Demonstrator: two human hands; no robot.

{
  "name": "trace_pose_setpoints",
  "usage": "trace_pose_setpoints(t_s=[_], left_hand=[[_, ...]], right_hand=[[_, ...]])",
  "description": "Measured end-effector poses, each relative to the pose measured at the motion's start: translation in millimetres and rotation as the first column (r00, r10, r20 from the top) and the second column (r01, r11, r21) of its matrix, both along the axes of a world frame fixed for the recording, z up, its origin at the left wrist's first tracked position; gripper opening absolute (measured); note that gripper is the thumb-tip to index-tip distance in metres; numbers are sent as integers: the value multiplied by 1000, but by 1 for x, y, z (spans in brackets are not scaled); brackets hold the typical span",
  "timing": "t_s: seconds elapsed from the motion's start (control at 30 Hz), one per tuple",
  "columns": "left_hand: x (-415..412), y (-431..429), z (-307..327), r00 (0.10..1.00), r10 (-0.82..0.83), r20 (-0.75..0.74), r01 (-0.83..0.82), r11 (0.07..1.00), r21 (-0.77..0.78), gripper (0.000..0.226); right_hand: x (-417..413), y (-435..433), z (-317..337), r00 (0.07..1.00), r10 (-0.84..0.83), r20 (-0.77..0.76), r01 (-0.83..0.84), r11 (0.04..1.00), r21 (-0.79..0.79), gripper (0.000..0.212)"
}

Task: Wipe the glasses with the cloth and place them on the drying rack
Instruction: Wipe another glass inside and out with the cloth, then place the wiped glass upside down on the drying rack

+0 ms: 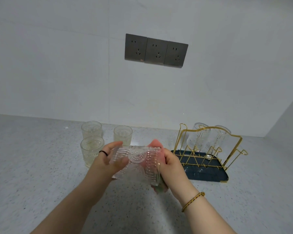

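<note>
Three glasses (92,150), apparently unwiped, stand far left on the worktop (41,166). Left hand (106,160) grips the base end of the held glass (137,159), which lies sideways in the air between both hands, near centre. Right hand (171,164) clutches the pink cloth (155,145) at the glass mouth. Drying rack (208,174) on the right, two glasses (199,137) upended on it. Ribbed glass: stiff, fragile, probably slippery if wet, though the ribs help grip. Best held round the body, not the rim.

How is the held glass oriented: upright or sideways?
On its side: the glass lies horizontal, left hand gripping one end, right hand holding the pink cloth at the other.
</note>
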State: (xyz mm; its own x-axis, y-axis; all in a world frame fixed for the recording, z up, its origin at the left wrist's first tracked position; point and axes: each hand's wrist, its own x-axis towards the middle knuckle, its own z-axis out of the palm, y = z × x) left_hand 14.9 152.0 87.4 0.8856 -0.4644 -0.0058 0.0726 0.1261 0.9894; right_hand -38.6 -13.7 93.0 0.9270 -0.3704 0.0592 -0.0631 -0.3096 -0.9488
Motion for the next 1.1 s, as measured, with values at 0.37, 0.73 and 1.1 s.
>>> trace_pose_setpoints(t_s=[0.37,0.73,1.1], left_hand=[[32,-31,40,902,208,377,-312,919,240,46],[87,-165,90,789,-98,607,-224,874,432,67],[119,-258,59,703,-428,568,-112,723,682,74]], right_hand=[[-22,-54,-8,976,-150,156,42,838,544,17],[-35,-102,-29,960,-241,140,119,807,578,16],[-19,-133,-54,961,-204,188,-1,675,738,37]])
